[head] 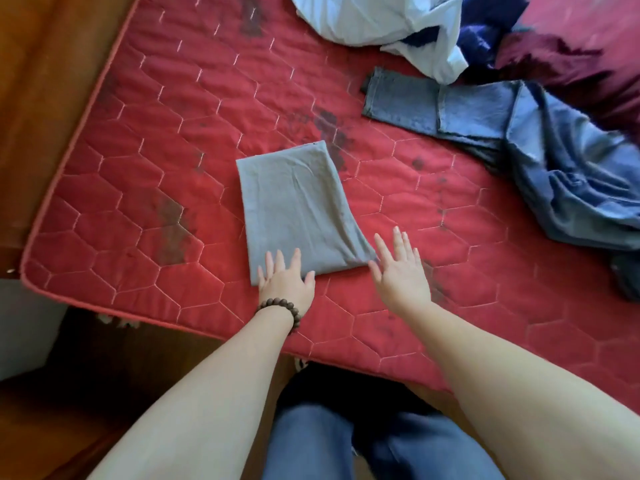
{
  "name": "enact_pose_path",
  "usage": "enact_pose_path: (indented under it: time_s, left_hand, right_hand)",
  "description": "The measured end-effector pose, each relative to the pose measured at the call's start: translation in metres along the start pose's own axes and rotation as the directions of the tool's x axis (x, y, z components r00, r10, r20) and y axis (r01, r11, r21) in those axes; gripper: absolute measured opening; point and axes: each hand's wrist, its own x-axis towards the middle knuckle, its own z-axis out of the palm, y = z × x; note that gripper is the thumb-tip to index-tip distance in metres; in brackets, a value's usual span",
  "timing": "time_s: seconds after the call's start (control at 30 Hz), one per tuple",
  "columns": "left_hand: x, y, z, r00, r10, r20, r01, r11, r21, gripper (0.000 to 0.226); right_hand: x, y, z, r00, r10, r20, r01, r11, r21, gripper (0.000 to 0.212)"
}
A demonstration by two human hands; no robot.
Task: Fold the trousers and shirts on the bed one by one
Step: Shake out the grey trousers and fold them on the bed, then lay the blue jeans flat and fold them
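Note:
A grey shirt (296,206) lies folded into a neat rectangle in the middle of the red quilted mattress (145,109). My left hand (285,282), with a bead bracelet at the wrist, rests flat on the shirt's near left corner, fingers straight. My right hand (401,271) is spread flat just beside the shirt's near right corner, over the mattress; whether it touches the cloth is unclear. Blue jeans (512,133) lie crumpled at the right, one leg stretched toward the middle.
A white garment (384,26), a dark blue one (485,32) and a maroon one (561,64) are heaped at the far right. The mattress's near edge runs just in front of my legs. Wooden floor (45,81) lies to the left.

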Motion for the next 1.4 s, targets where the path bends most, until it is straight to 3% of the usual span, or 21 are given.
enact_pose_path:
  time_s: [0.27,0.53,0.87,1.4]
  left_hand:
    - [-0.085,0.146,-0.050,0.946,0.312,-0.085,-0.311,0.950,0.025,0.064]
    - [-0.119,0.312,-0.033,0.902,0.403,-0.151,-0.391,0.914,0.104,0.067]
    - [-0.127,0.483,0.032,0.919,0.370,-0.138,-0.342,0.920,0.191,0.066]
    - [-0.024,0.630,0.125,0.850,0.527,-0.002,-0.495,0.801,0.337,0.071]
  right_hand:
    - [-0.100,0.098,-0.125,0.957,0.246,-0.151,-0.230,0.966,0.117,0.052]
    - [-0.128,0.231,-0.201,0.929,0.268,-0.257,-0.221,0.955,0.198,0.050]
    - [-0.116,0.424,-0.230,0.947,0.269,-0.175,-0.229,0.948,0.219,0.050]
    - [-0.011,0.581,-0.209,0.940,0.329,-0.096,-0.314,0.938,0.145,0.051]
